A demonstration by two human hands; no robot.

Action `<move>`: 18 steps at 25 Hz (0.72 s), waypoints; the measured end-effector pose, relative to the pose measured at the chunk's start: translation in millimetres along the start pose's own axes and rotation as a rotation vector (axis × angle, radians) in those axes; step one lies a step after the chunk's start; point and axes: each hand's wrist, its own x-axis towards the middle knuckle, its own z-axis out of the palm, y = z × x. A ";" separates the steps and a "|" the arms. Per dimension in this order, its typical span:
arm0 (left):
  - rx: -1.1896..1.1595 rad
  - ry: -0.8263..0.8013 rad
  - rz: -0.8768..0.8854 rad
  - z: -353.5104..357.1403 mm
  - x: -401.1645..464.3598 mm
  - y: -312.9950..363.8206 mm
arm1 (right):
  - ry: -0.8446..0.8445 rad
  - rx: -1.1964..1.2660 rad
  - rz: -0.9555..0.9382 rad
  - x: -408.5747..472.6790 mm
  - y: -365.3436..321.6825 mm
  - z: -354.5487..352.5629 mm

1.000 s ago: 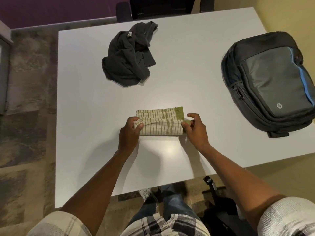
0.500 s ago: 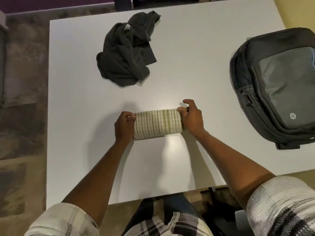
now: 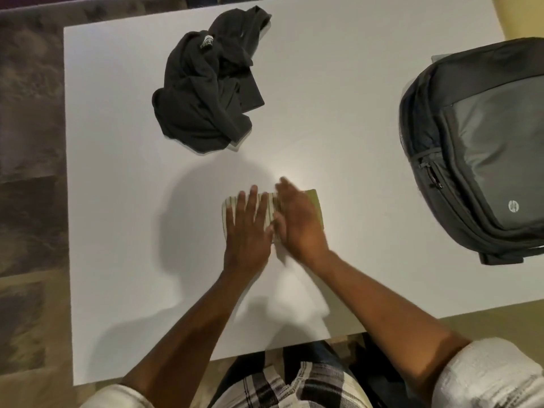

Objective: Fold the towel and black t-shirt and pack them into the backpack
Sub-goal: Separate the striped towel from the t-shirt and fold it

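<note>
The towel (image 3: 315,206), cream with green stripes and a green band at its right end, lies folded into a small flat rectangle on the white table (image 3: 117,201), a little nearer the person's edge than the middle. Both hands lie flat on top of it. The left hand (image 3: 245,228) covers its left half, palm down, fingers (image 3: 252,198) straight and slightly spread, pointing away from the person. The right hand (image 3: 297,222) lies just beside it on the right half, also palm down with fingers extended, though it is blurred and its outline is soft. The two hands touch or nearly touch over the middle of the towel; only the towel's left corner, a striped strip between the hands, and the green right end show around them.

Farther back on the table, to the left, the black t-shirt (image 3: 203,95) sits in a crumpled heap, unfolded, well apart from the towel. At the table's right side the backpack (image 3: 482,148) lies flat, its grey front panel facing up, partly cut off by the frame's edge. The person's plaid sleeves show at the bottom.
</note>
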 end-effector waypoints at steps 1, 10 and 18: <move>0.036 -0.056 0.035 12.2 -7.0 -0.5 | -0.149 -0.024 -0.053 -13.1 -1.5 9.0; 0.071 -0.162 0.076 21.9 -26.4 -41.4 | -0.411 -0.469 -0.078 -42.0 54.0 -5.1; 0.016 -0.166 0.053 -0.7 -82.2 -78.7 | -0.346 -0.358 0.291 -77.2 15.3 1.2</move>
